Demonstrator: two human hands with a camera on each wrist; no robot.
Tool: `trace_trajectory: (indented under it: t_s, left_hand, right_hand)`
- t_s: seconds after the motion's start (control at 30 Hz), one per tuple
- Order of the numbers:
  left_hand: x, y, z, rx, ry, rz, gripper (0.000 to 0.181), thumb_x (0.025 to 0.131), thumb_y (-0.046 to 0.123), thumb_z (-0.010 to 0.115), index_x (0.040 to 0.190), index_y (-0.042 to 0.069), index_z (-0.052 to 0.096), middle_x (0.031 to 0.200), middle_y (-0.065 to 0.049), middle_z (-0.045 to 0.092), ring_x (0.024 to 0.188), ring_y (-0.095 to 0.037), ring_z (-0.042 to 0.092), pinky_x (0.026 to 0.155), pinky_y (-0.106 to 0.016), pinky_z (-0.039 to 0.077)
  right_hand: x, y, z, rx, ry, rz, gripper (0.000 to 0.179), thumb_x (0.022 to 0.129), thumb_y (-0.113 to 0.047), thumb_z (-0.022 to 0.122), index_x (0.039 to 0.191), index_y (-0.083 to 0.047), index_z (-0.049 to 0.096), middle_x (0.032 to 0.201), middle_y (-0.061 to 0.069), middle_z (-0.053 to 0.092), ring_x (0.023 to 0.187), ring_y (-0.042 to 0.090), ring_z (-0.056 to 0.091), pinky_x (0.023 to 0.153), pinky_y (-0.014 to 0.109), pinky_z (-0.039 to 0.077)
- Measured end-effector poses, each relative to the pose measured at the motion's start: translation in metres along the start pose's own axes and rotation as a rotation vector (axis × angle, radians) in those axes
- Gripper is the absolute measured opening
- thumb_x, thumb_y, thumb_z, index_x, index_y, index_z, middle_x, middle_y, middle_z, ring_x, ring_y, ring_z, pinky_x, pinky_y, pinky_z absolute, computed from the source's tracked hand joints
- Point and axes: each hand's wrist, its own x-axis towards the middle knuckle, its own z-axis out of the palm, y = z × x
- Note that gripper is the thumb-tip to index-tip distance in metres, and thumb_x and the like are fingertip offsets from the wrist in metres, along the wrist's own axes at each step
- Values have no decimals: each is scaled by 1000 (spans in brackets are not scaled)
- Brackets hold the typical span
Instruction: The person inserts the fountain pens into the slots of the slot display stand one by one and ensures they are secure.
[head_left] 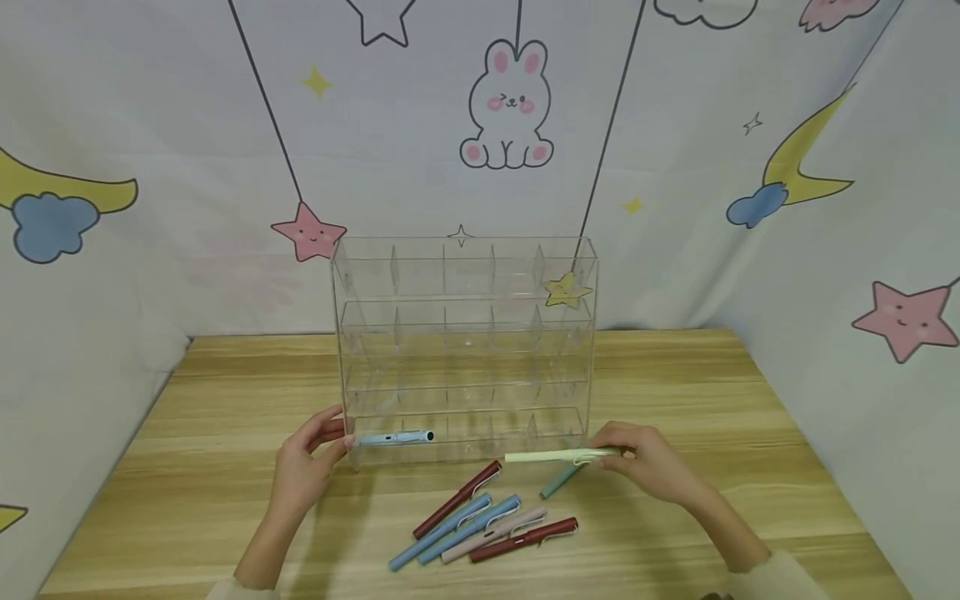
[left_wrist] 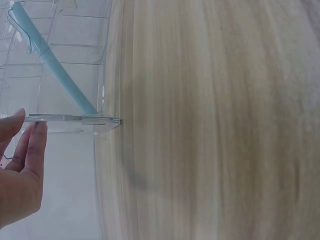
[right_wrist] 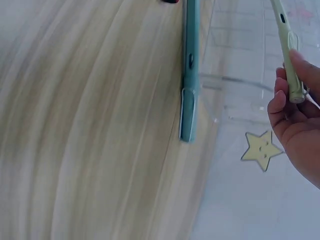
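A clear acrylic rack (head_left: 465,388) with several tiers of compartments stands upright on the table. My left hand (head_left: 303,467) pinches its left side panel between thumb and fingers. Inside the lowest tier, at the left, lies a light blue pen (head_left: 393,437), seen slanting in the left wrist view. At the rack's lower right front, my right hand (head_left: 652,462) holds a pale green pen (head_left: 547,456) by its clip end, the other end pointing left. Below that pen, a teal pen (right_wrist: 190,85) lies on the table, partly hidden in the head view.
In front of the rack lie two dark red pens, one (head_left: 457,500) further back and one (head_left: 525,540) nearer, with two blue pens (head_left: 441,532) and a pinkish-grey pen (head_left: 495,535) between them. Behind the wooden table (head_left: 247,375) hangs a printed white curtain (head_left: 405,150).
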Motion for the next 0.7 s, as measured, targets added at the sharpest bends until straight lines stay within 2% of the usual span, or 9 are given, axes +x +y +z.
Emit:
trace_trajectory:
  t_s: [0.17, 0.5, 0.7]
  left_hand:
    - [0, 0, 0, 5, -1, -3, 40, 82, -1, 65, 121, -2, 55, 103, -19, 62, 90, -14, 60, 74, -7, 45]
    - [1, -1, 0, 15, -6, -12, 42, 82, -3, 65, 122, -1, 54, 104, -18, 62, 90, -10, 59, 76, -7, 44]
    - [1, -1, 0, 6, -2, -8, 42, 81, -4, 65, 122, -2, 54, 103, -19, 62, 90, -11, 60, 75, -7, 45]
  right_hand:
    - [15, -9, 11, -8, 39, 14, 18, 83, -13, 67, 99, -7, 69, 91, -4, 64, 69, 5, 50, 57, 23, 46]
    - [47, -30, 35, 22, 76, 22, 13, 81, -8, 68, 94, -5, 70, 86, 1, 65, 63, 6, 46, 52, 21, 44]
    - [63, -41, 47, 15, 107, -37, 13, 80, -6, 68, 93, -2, 69, 83, 2, 65, 60, 4, 44, 49, 20, 43]
